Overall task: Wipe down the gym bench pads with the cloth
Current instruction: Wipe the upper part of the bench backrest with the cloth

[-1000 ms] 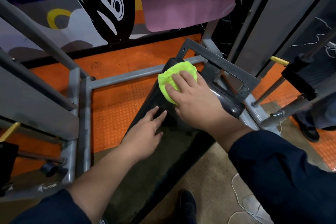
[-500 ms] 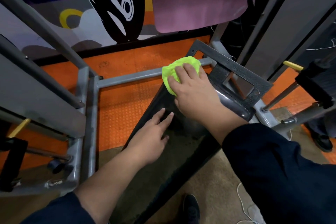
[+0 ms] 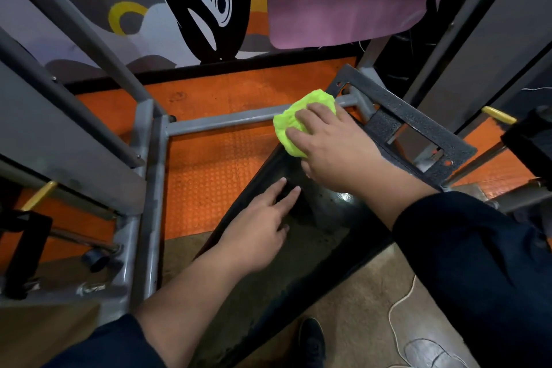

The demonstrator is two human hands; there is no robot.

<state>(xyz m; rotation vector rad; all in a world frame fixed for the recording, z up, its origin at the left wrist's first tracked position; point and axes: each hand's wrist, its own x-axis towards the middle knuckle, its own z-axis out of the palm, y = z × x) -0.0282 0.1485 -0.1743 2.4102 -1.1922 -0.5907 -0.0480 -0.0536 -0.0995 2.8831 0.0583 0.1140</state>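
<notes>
A black bench pad runs from the bottom centre up toward the middle of the head view. At its far end lies a bunched neon yellow-green cloth, pressed down under my right hand, whose fingers lie over it. My left hand rests flat on the pad's left side a little nearer to me, fingers spread and holding nothing. Part of the pad's far end is hidden under my right hand and the cloth.
A dark metal bracket plate sits just right of the cloth. Grey steel frame tubes stand at the left, with a crossbar behind the cloth. Orange studded floor lies left of the pad. A painted wall is behind. Yellow-tipped pins are at right.
My right hand has pushed the cloth a little further toward the pad's far end. My left hand has stayed on the pad. The view has shifted slightly.
</notes>
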